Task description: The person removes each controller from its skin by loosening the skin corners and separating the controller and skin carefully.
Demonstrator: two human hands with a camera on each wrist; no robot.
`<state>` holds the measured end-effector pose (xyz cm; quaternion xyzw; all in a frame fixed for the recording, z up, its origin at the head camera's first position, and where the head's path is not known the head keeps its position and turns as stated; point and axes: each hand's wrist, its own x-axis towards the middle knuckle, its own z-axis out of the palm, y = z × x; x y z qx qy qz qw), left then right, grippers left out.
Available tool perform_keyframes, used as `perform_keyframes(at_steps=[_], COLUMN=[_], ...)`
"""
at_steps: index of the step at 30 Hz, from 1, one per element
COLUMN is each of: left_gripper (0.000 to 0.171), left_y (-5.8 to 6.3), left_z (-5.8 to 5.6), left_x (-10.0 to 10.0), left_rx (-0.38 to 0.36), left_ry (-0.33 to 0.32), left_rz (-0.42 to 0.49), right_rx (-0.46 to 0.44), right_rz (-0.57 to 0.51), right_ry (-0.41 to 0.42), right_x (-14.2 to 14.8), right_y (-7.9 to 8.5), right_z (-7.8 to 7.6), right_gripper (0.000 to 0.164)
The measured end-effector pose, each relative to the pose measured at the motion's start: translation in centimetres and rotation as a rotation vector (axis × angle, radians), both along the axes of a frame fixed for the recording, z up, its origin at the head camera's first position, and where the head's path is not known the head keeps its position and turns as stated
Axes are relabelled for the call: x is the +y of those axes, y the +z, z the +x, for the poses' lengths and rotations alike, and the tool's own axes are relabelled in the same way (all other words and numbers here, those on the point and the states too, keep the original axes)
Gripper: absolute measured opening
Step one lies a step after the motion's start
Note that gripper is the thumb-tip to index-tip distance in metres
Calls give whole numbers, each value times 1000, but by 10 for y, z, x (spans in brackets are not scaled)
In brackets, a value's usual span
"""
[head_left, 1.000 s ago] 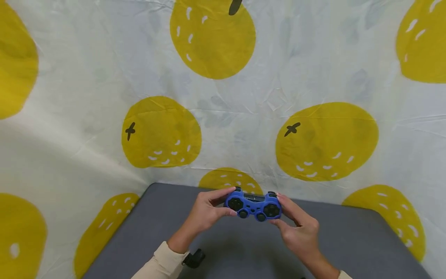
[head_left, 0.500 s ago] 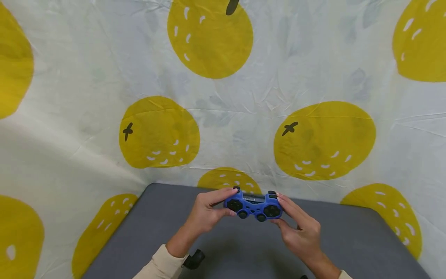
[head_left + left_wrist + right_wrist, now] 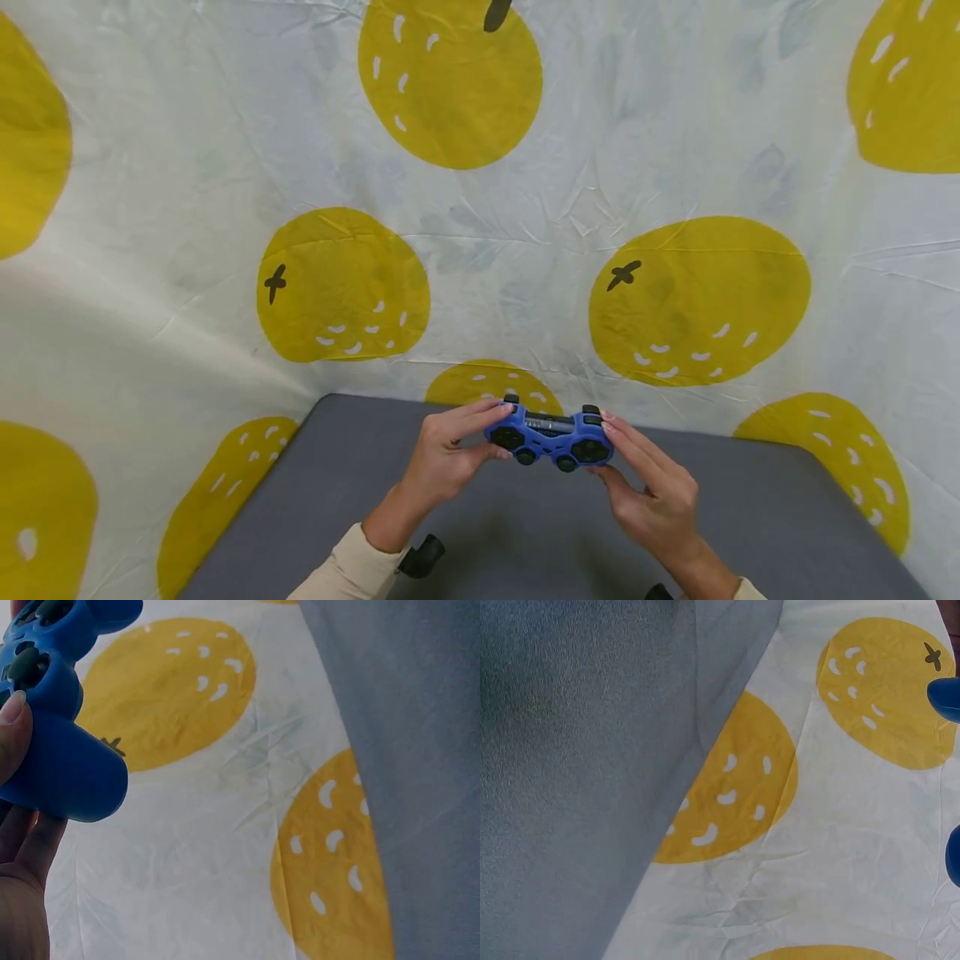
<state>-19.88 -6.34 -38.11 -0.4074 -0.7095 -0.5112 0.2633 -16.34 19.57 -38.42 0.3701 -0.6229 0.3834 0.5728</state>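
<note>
A blue game controller [image 3: 551,446] with black buttons and two thumbsticks is held up between both hands in the head view, its face turned toward me. My left hand [image 3: 442,460] grips its left end, fingers along the top and thumb at the lower edge. On the opposite end, my right hand [image 3: 654,497] pinches the controller between fingertips above and thumb below. The left wrist view shows one rounded handle of the controller [image 3: 79,769] close up, with the thumb [image 3: 13,739] against its side. Only the blue handle ends [image 3: 946,699] enter the right wrist view, at its right edge.
A grey table [image 3: 517,533] lies below the hands. White cloth [image 3: 510,292] printed with yellow fruit hangs behind it and along the sides. Black wrist-worn devices [image 3: 422,557] show below the wrists, near cream sleeves [image 3: 352,562].
The controller has tilted a little and shifted slightly right, with its shoulder buttons a bit higher. My right hand has moved slightly right with it. Both hands keep their hold.
</note>
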Motion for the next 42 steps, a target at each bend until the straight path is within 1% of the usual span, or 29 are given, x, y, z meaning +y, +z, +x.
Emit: perform_keyframes(at_steps=[3, 5, 7, 12, 14, 17, 22, 25, 29, 31, 33, 37, 42], left_gripper=[54, 55, 56, 56, 55, 54, 53, 55, 56, 57, 59, 63, 68], left_y=[1, 0, 0, 1, 1, 0, 0, 1, 2, 3, 4, 7, 10], left_z=[0, 0, -1, -2, -2, -2, -3, -4, -4, -4, -3, -1, 1], left_x=[-1, -1, -1, -2, -2, -2, -2, -3, -5, -5, -6, -6, -4], left_rx=[5, -2, -24, -29, -28, -30, -26, -39, -36, -41, -41, -69, -86], left_ry=[-2, -7, -14, -14, -13, -20, -27, -56, -97, -105, -97, -67, -20], left_rz=[10, 14, 18, 14, 11, 7, -9, -18, -46, -62, -82, -111, -140], right_rx=[-14, -42, -85, -204, -226, -230, -198, -172, -142, -123, -98, -41, 53], right_rz=[25, 52, 88, 193, 231, 279, 327, 341, 352, 352, 350, 341, 337], right_ry=[14, 3, -14, -23, -20, -32, -32, -40, -65, -70, -70, -67, -107], right_x=[3, 5, 8, 16, 18, 22, 25, 26, 26, 26, 26, 25, 23], right_y=[0, 0, -1, 1, 2, 4, 7, 8, 8, 8, 8, 10, 14], right_z=[-2, -2, -2, -2, -2, -3, -5, -4, -3, -2, -2, -3, -3], right_gripper=[49, 51, 55, 59, 59, 59, 55, 52, 52, 51, 48, 43, 37])
